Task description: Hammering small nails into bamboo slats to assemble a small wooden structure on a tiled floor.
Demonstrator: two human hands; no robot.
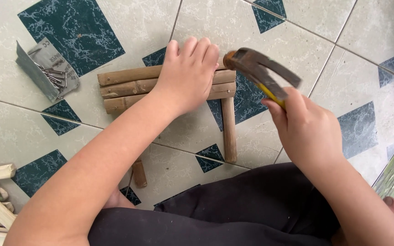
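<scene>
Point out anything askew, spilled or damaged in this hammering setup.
The nail box lies torn open on the tiled floor, nails poking out of it. The hammer in the right hand has a rusty head. The left hand presses on the wooden sticks.

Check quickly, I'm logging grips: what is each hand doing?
Left hand: open, pressing flat on the wooden sticks.
Right hand: closed, holding hammer.

I see my left hand point(189, 73) pressed flat on three sticks point(128, 89) lying side by side on the tiled floor point(324, 59), with an upright stick point(229, 130) beneath their right end. My right hand point(308, 132) grips a hammer point(258, 70) raised just beside the left fingers. A box of nails point(46, 70) lies to the left.
</scene>
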